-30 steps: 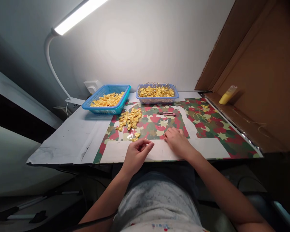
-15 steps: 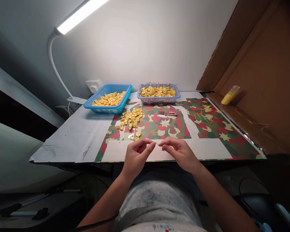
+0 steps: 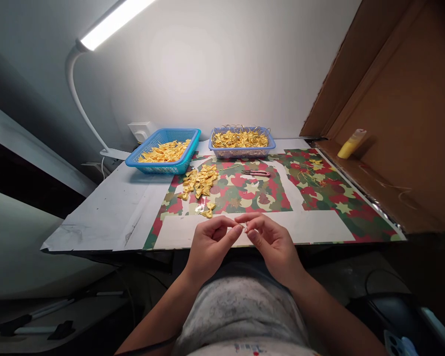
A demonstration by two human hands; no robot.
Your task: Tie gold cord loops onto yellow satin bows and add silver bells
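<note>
Over the table's front edge, my left hand (image 3: pixel 214 243) and my right hand (image 3: pixel 272 242) meet at the fingertips. Thumb and forefinger of the left are pinched together. The right hand's fingers are curled inward, thumb close to the forefinger. A tiny pale bit shows between the fingertips, too small to name. Just beyond my left hand lies a yellow bow (image 3: pixel 208 210), apart from the larger pile of yellow bows (image 3: pixel 200 181). Thread snips (image 3: pixel 256 173) with pinkish handles rest on the camouflage-patterned mat (image 3: pixel 241 195).
A blue basket (image 3: pixel 133 160) of yellow pieces stands at the back left. Beside it, a purple-blue basket (image 3: pixel 241 153) holds bows with gold cords. A white lamp (image 3: pixel 76 89) lights the table. Yellow scraps (image 3: pixel 316 170) and a yellow bottle (image 3: pixel 351 144) are at the right.
My fingertips have come closer together, and my right forefinger now reaches over towards the left hand. The view has shifted slightly; things on the table stay put.
</note>
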